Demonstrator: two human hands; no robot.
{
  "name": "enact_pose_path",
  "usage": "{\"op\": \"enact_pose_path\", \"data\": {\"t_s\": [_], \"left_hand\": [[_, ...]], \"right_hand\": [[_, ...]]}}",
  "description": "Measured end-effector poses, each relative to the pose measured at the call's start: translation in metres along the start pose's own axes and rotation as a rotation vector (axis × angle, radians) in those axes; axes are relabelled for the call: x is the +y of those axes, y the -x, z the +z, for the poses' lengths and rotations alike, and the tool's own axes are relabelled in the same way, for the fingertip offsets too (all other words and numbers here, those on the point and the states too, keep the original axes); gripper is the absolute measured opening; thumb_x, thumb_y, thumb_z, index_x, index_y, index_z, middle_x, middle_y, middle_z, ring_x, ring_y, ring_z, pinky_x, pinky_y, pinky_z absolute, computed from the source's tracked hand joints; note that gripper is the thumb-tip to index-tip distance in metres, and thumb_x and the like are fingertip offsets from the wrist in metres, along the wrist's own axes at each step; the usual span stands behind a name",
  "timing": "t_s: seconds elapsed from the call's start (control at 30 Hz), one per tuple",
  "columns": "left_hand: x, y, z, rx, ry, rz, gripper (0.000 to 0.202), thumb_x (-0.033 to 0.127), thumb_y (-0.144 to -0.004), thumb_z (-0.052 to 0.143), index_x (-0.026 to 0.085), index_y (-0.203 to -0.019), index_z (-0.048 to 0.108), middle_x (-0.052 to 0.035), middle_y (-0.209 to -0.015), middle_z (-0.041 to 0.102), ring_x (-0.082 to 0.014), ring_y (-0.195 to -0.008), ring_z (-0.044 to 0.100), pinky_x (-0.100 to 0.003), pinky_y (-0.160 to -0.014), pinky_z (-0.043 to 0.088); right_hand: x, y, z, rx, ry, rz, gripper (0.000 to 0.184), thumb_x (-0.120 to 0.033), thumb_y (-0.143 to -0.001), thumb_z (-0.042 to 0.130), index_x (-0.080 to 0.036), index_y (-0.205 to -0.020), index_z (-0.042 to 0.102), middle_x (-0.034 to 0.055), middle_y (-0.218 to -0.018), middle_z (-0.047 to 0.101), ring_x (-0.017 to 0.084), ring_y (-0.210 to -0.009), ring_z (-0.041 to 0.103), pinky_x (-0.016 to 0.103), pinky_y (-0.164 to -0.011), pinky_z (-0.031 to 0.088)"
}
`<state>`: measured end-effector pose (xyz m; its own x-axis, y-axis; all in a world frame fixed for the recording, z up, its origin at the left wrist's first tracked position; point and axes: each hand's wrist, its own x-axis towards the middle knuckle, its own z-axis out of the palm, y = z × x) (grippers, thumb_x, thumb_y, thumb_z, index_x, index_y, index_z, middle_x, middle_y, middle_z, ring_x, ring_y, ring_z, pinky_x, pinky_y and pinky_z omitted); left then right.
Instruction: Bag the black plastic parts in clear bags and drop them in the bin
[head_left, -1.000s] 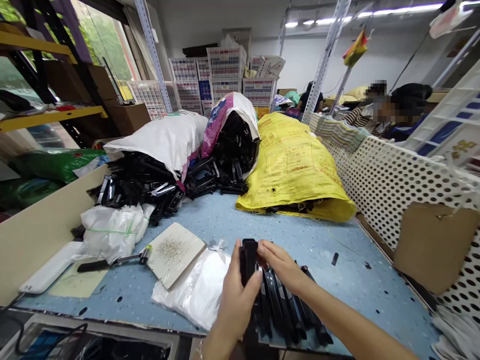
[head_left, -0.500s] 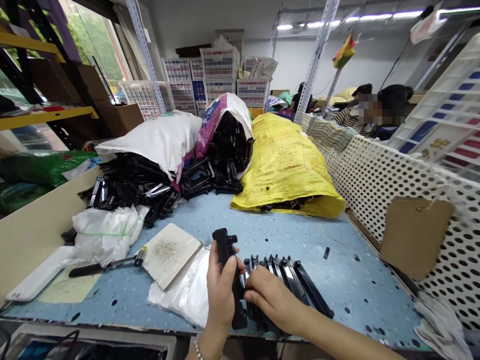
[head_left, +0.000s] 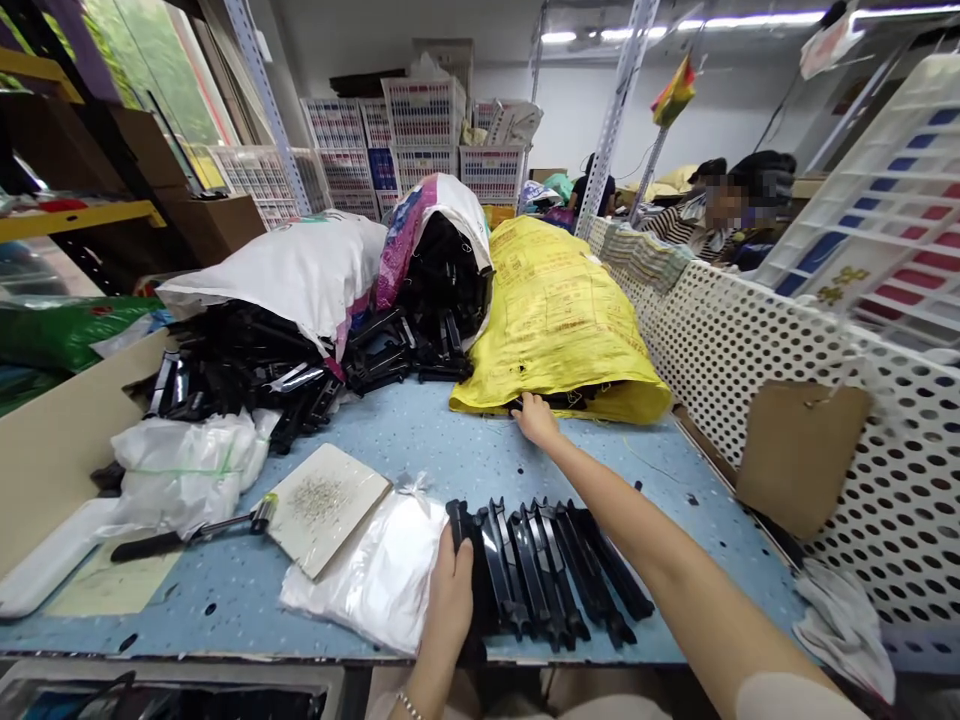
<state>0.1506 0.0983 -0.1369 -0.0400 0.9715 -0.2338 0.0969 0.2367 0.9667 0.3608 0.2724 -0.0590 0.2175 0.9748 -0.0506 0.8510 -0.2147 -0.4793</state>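
My left hand (head_left: pixel 448 595) is closed around a black plastic part (head_left: pixel 459 520) at the left end of a row. Several more long black plastic parts (head_left: pixel 551 570) lie side by side on the blue tabletop, to the right of that hand. My right arm stretches over the table. At the mouth of the yellow woven sack (head_left: pixel 562 310), my right hand (head_left: pixel 537 418) has its fingers curled on a black plastic part, whose end pokes out by the fingertips. The sack's edge hides most of that part.
White sacks (head_left: pixel 292 260) spill a black pile of parts (head_left: pixel 232 365) at the back left. A hammer-like tool (head_left: pixel 195 535) rests against a speckled square board (head_left: pixel 326 505), beside clear plastic bags (head_left: pixel 375 585). A perforated white panel (head_left: pixel 757 350) borders the right; people sit beyond it.
My right hand has left the row and reached forward to the yellow sack. My left hand has lowered its black part to the row's left end. The camera view has shifted slightly.
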Motion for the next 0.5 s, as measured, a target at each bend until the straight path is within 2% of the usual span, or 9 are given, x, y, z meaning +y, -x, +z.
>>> {"op": "enact_pose_path", "data": {"t_s": [0.1, 0.17, 0.23, 0.3, 0.37, 0.4, 0.43, 0.5], "left_hand": [[0.002, -0.005, -0.001, 0.020, 0.121, -0.047, 0.045, 0.038, -0.085, 0.053, 0.018, -0.125, 0.053, -0.0105, -0.141, 0.048, -0.0238, -0.138, 0.032, -0.039, -0.116, 0.019], [0.009, -0.010, -0.008, 0.015, 0.252, -0.086, 0.041, 0.041, -0.083, 0.055, 0.018, -0.117, 0.059, -0.0108, -0.131, 0.057, -0.0254, -0.134, 0.039, -0.041, -0.113, 0.027], [0.017, -0.012, -0.014, 0.028, 0.420, -0.115, 0.041, 0.043, -0.083, 0.056, 0.020, -0.116, 0.059, -0.0098, -0.122, 0.063, -0.0257, -0.127, 0.048, -0.040, -0.107, 0.038], [0.026, -0.012, -0.012, 0.075, 0.577, -0.126, 0.045, 0.045, -0.083, 0.056, 0.023, -0.123, 0.053, -0.0081, -0.120, 0.063, -0.0243, -0.122, 0.053, -0.037, -0.101, 0.044], [0.032, -0.008, -0.006, 0.137, 0.661, -0.130, 0.054, 0.046, -0.084, 0.055, 0.027, -0.133, 0.041, -0.0073, -0.124, 0.060, -0.0232, -0.119, 0.055, -0.035, -0.097, 0.047], [0.035, -0.006, -0.002, 0.160, 0.662, -0.125, 0.058, 0.047, -0.085, 0.053, 0.028, -0.137, 0.035, -0.0074, -0.125, 0.058, -0.0231, -0.118, 0.055, -0.035, -0.096, 0.048], [0.036, -0.003, 0.001, 0.171, 0.632, -0.109, 0.061, 0.049, -0.086, 0.052, 0.029, -0.139, 0.030, -0.0076, -0.127, 0.057, -0.0231, -0.118, 0.055, -0.035, -0.096, 0.048], [0.038, 0.002, 0.001, 0.122, 0.504, -0.027, 0.060, 0.051, -0.087, 0.048, 0.028, -0.140, 0.031, -0.0077, -0.130, 0.054, -0.0232, -0.121, 0.052, -0.034, -0.098, 0.046]], "right_hand": [[-0.005, -0.004, -0.003, -0.019, -0.001, 0.004, 0.038, -0.025, -0.090, 0.047, -0.015, -0.127, 0.046, 0.0194, -0.127, 0.050, 0.031, -0.121, 0.040, 0.042, -0.097, 0.031], [-0.011, 0.012, -0.008, -0.029, -0.024, -0.033, 0.042, -0.026, -0.090, 0.047, -0.014, -0.130, 0.044, 0.0208, -0.131, 0.048, 0.032, -0.124, 0.039, 0.044, -0.098, 0.031], [-0.017, 0.045, -0.010, -0.076, -0.068, -0.109, 0.044, -0.029, -0.090, 0.047, -0.015, -0.132, 0.045, 0.0187, -0.131, 0.051, 0.031, -0.121, 0.043, 0.042, -0.097, 0.034], [-0.021, 0.093, -0.006, -0.194, -0.143, -0.207, 0.041, -0.037, -0.091, 0.046, -0.020, -0.128, 0.052, 0.0116, -0.123, 0.060, 0.025, -0.111, 0.054, 0.036, -0.092, 0.041], [-0.022, 0.145, 0.005, -0.406, -0.325, -0.304, 0.048, -0.043, -0.088, 0.048, -0.023, -0.131, 0.050, 0.0089, -0.122, 0.062, 0.023, -0.104, 0.059, 0.032, -0.086, 0.045], [-0.021, 0.168, 0.012, -0.490, -0.416, -0.311, 0.057, -0.045, -0.082, 0.057, -0.024, -0.134, 0.047, 0.0090, -0.123, 0.061, 0.024, -0.102, 0.060, 0.032, -0.084, 0.047], [-0.019, 0.187, 0.018, -0.486, -0.468, -0.292, 0.065, -0.042, -0.075, 0.065, -0.023, -0.134, 0.047, 0.0095, -0.125, 0.060, 0.025, -0.103, 0.060, 0.032, -0.084, 0.047], [-0.013, 0.210, 0.028, -0.476, -0.577, -0.210, 0.067, -0.037, -0.068, 0.070, -0.020, -0.130, 0.050, 0.0107, -0.122, 0.061, 0.026, -0.102, 0.060, 0.033, -0.084, 0.047]]}}
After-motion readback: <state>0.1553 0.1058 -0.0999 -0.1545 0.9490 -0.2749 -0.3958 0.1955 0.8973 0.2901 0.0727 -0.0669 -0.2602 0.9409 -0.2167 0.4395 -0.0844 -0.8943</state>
